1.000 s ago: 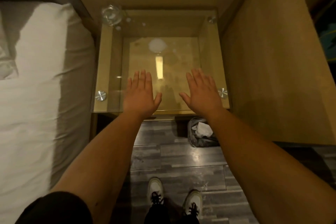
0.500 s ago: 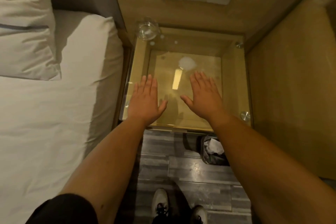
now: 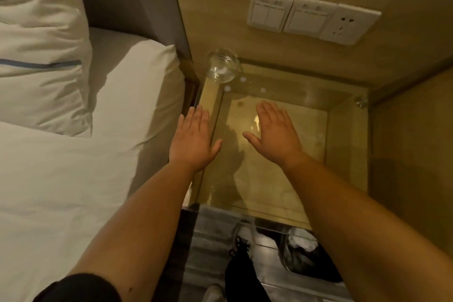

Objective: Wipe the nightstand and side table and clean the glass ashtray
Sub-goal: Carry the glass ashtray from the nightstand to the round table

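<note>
The nightstand (image 3: 343, 144) is a wooden box with a glass top, set between the bed and a wooden side panel. A clear glass ashtray (image 3: 222, 65) stands on its far left corner. My left hand (image 3: 192, 141) is flat with fingers spread, palm down, over the nightstand's left edge next to the mattress. My right hand (image 3: 275, 131) is flat and spread over the middle of the glass top. Neither hand holds anything. Small white specks lie on the glass just in front of the ashtray.
The bed with white sheet (image 3: 73, 179) and pillows (image 3: 41, 56) fills the left. Wall switches and a socket (image 3: 313, 18) sit above the nightstand. A waste bin with a dark liner (image 3: 304, 255) stands on the grey floor under the front edge, beside my shoe (image 3: 242, 233).
The view has swung up and to the left, bringing the bed, pillows and wall switches into sight. Both hands stay flat and spread; the left one now sits at the nightstand's left edge.
</note>
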